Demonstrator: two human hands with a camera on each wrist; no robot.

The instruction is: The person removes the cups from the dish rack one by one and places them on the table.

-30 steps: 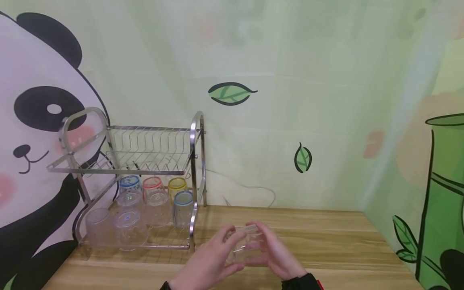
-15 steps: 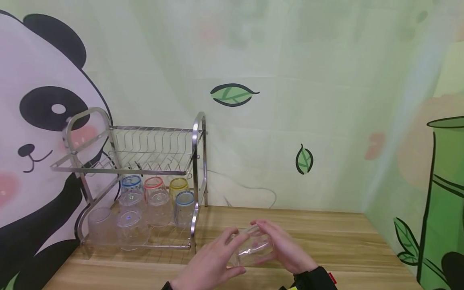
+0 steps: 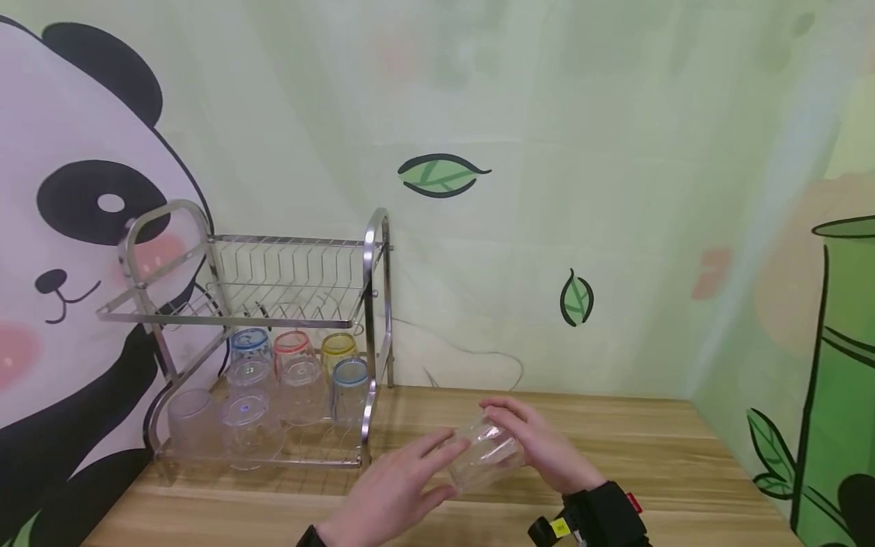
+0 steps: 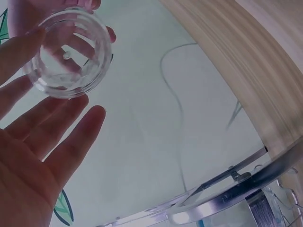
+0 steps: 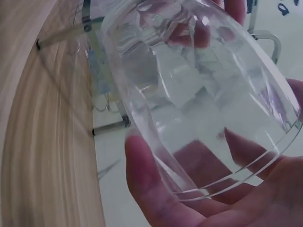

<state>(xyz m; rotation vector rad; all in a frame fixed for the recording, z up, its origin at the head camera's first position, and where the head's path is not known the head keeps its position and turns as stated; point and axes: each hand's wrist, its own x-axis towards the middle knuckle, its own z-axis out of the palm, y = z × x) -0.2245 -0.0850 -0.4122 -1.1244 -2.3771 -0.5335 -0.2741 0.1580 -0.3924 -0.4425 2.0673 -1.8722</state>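
A clear drinking glass (image 3: 488, 456) is held tilted above the wooden table. My right hand (image 3: 547, 448) grips it by the rim end, fingers and thumb curled round the wall, as the right wrist view shows of the glass (image 5: 184, 99) up close. Beside the other end is my left hand (image 3: 396, 486), its fingers spread and fairly straight. In the left wrist view the round base of the glass (image 4: 97, 78) faces the left palm, with the left fingertips right at its edge.
A two-tier metal dish rack (image 3: 232, 323) stands on the left of the wooden table (image 3: 601, 456). Its lower shelf holds several upside-down glasses, some clear, others with a blue rim (image 3: 251, 339), a red rim (image 3: 292, 342) or a yellow rim (image 3: 339, 345). Behind hangs a printed cloth (image 3: 615, 152).
The glass has turned and tilted more, shifting slightly right with my right hand. My left fingers have loosened and straightened at its base end.
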